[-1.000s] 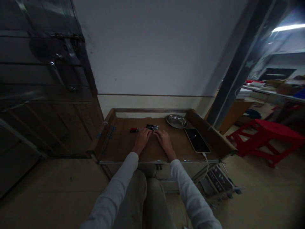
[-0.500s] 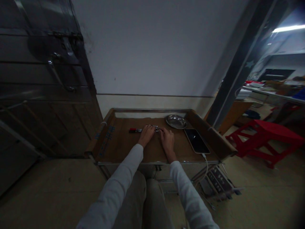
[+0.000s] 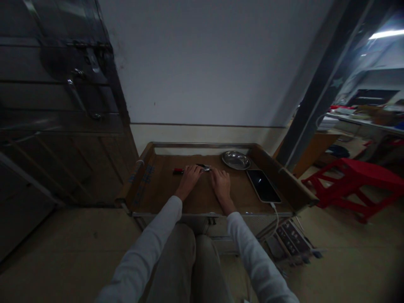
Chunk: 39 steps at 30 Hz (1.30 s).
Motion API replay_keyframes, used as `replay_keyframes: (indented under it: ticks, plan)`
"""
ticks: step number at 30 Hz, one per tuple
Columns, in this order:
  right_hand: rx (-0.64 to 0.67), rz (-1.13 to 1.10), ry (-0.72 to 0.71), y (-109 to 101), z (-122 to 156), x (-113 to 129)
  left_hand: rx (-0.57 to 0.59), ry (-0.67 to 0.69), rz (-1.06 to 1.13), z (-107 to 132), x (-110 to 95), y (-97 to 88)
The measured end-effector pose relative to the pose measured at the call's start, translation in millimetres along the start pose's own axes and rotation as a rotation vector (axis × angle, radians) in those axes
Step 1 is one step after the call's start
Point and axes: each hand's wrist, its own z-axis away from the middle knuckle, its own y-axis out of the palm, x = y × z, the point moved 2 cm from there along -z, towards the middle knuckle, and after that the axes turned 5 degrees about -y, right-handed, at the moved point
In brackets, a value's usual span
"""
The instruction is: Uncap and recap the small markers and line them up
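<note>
A slim item with a red and black end (image 3: 177,171) lies across the brown tray table; its kind is too small to make out. My left hand (image 3: 190,176) is closed over its middle. Beyond the left fingertips, shiny metal and black parts (image 3: 206,168) stick out to the right. My right hand (image 3: 221,182) rests at that metal end, fingers bent and pressed together. What its fingertips pinch, if anything, is hidden. To the right of the hands stands a round steel dish (image 3: 236,160).
A phone (image 3: 263,186) with a white charging cable lies on the right of the brown tray table (image 3: 158,195), which has raised sides. A red plastic stool (image 3: 356,181) stands off to the right. A metal door (image 3: 59,92) is at the left, a wall behind.
My left hand has shifted slightly left along the item, and more of the metal and black parts shows between the hands. The view has moved a little.
</note>
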Motion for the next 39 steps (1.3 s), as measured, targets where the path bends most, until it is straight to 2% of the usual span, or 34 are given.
replay_keyframes:
  ticks: [3,6,10,14,17,22,28,31,39]
  plan:
    - [0.027,-0.208,-0.152,0.0,-0.7,5.5,-0.047,-0.016,0.073,1.8,1.2,0.4]
    - [0.02,-0.289,-0.16,2.7,-2.1,3.9,-0.103,-0.117,0.116,8.9,8.9,-3.3]
    - [0.049,-0.132,-0.058,12.5,-3.9,-7.2,-0.09,-0.231,0.013,25.4,24.8,-4.3]
    - [0.14,0.055,0.049,20.9,-5.0,-14.8,-0.008,-0.258,-0.029,37.5,39.5,7.4]
    - [0.204,0.147,0.081,23.6,-6.2,-15.2,0.025,-0.311,-0.03,37.4,44.6,15.5]
    - [0.237,0.206,0.108,25.3,-8.2,-16.0,0.032,-0.316,0.047,34.8,37.7,12.0]
    - [0.214,0.166,0.097,26.8,-7.8,-18.2,0.092,-0.122,0.223,46.7,22.8,3.4]
    - [0.214,0.156,0.113,28.1,-7.9,-19.5,0.109,-0.126,0.245,42.8,19.6,8.9]
    - [0.226,0.159,0.119,30.2,-6.6,-21.5,0.125,-0.193,0.188,11.2,9.0,30.4]
